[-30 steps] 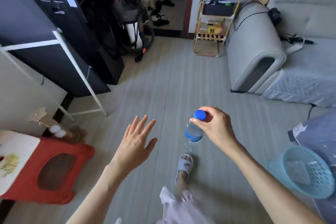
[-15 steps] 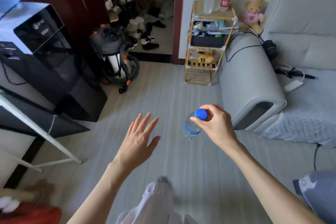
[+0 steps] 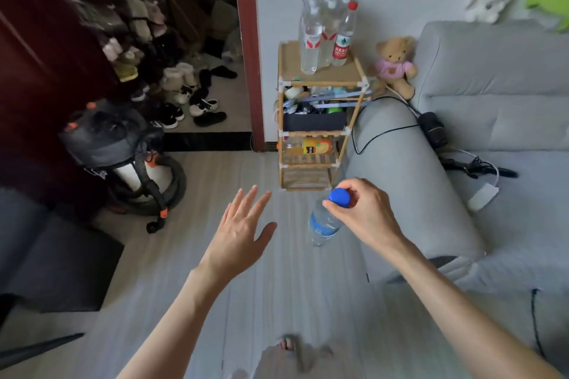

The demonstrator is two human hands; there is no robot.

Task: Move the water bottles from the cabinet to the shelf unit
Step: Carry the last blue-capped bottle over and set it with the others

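Note:
My right hand (image 3: 363, 212) grips a clear water bottle (image 3: 323, 223) by its neck, just under the blue cap; the bottle hangs down above the floor. My left hand (image 3: 240, 231) is held out in front of me with fingers spread, holding nothing. Straight ahead against the wall stands the bamboo shelf unit (image 3: 291, 80). On its top level stand several water bottles (image 3: 326, 37), one with a red cap. The cabinet is out of view.
A grey sofa (image 3: 462, 138) sits right of the shelf unit, its armrest beside my right hand, with a teddy bear (image 3: 395, 66) and cables on it. A vacuum cleaner (image 3: 123, 157) stands at the left. Shoes fill the doorway behind it.
The view has swung up and right and moved toward the shelf unit, which now looks larger and nearer. Both hands keep their pose, the bottle still hanging from my right hand.

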